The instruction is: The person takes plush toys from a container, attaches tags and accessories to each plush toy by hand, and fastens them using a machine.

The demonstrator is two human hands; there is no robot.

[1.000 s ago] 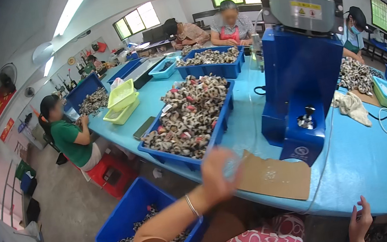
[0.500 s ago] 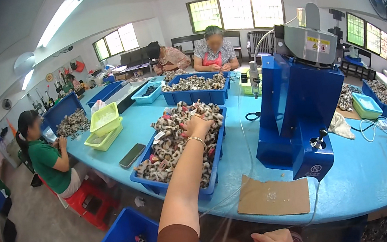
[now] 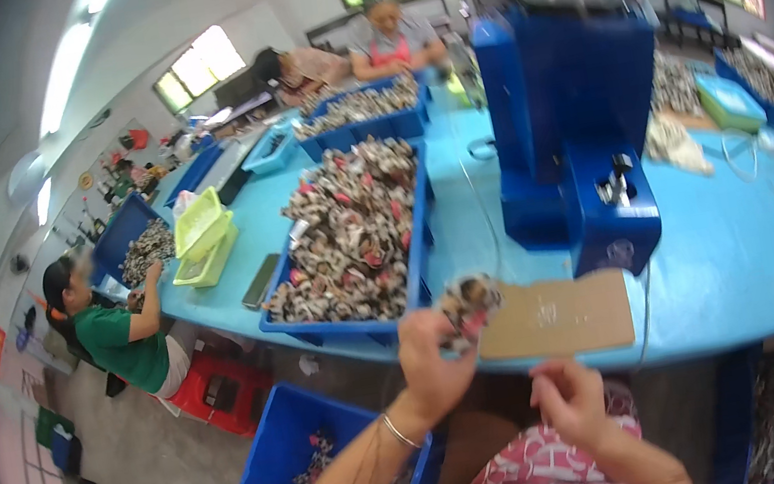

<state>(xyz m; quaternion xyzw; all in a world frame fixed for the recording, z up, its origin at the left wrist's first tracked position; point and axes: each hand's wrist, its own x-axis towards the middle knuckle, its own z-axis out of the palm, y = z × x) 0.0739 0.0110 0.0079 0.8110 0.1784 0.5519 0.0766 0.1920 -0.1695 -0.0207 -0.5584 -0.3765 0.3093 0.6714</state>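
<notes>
A small bundle of mottled parts [image 3: 467,302] is gripped in the left hand [image 3: 431,357] at the near edge of the blue worktop [image 3: 732,248], just left of a cardboard sheet [image 3: 556,317]; the right hand [image 3: 566,401] is held loosely curled below, pinching nothing discernible; a heaped blue bin [image 3: 356,237] is seen beyond.

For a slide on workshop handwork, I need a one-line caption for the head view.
Left hand lifts a clump of small parts beside a heaped blue bin; right hand waits below.
</notes>
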